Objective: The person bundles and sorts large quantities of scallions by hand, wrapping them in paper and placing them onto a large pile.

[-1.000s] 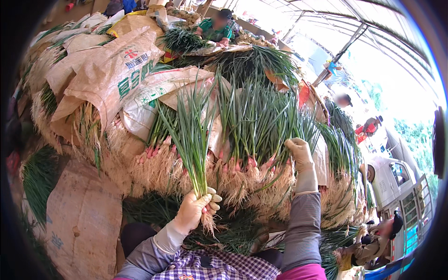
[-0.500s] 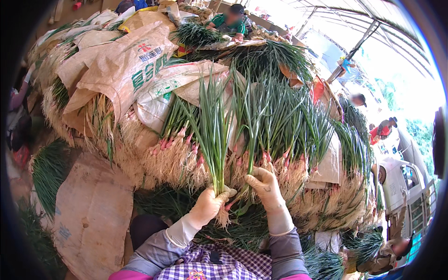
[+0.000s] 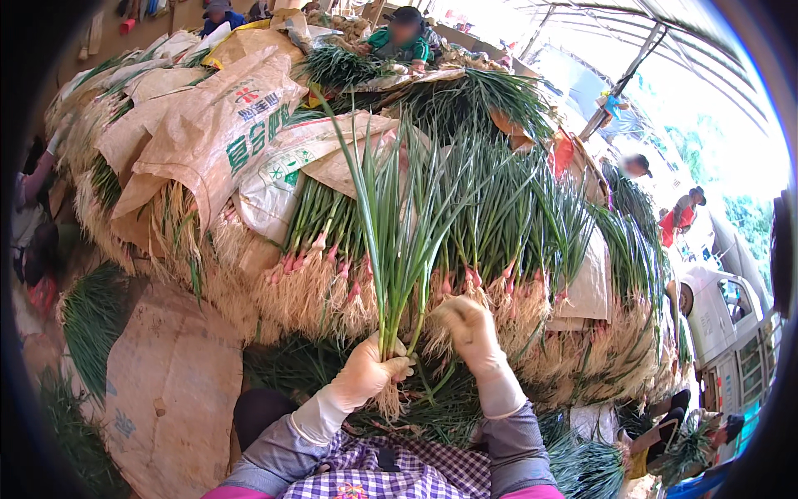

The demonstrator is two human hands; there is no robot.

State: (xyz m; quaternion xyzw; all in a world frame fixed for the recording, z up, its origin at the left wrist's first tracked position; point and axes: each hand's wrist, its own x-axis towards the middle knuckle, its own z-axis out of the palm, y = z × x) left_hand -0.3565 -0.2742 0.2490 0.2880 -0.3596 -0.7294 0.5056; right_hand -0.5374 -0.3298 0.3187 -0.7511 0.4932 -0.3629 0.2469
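A bunch of green garlic (image 3: 395, 266), with long green leaves and pale roots, stands upright in my gloved left hand (image 3: 371, 372). The fingers wrap round the stems just above the roots, which hang below the hand. My gloved right hand (image 3: 470, 333) is just right of the bunch, its fingers curled in; anything inside them is hidden. One stalk slants at the bunch's right side, between the two hands. Behind them, a row of green garlic (image 3: 490, 216) with pink bulbs and tangled roots leans on a big heap.
Woven sacks (image 3: 224, 125) cover the heap's left part. Another flattened sack (image 3: 170, 374) lies at lower left, near loose greens (image 3: 91, 316). More garlic leaves (image 3: 582, 466) lie at lower right. A person in green (image 3: 403, 41) works behind the heap; a white truck (image 3: 719, 308) stands at right.
The stalk that my right hand was pinching now stands with the bunch in my left hand. My right hand has drawn slightly away from it, fingers curled. The left hand keeps its grip.
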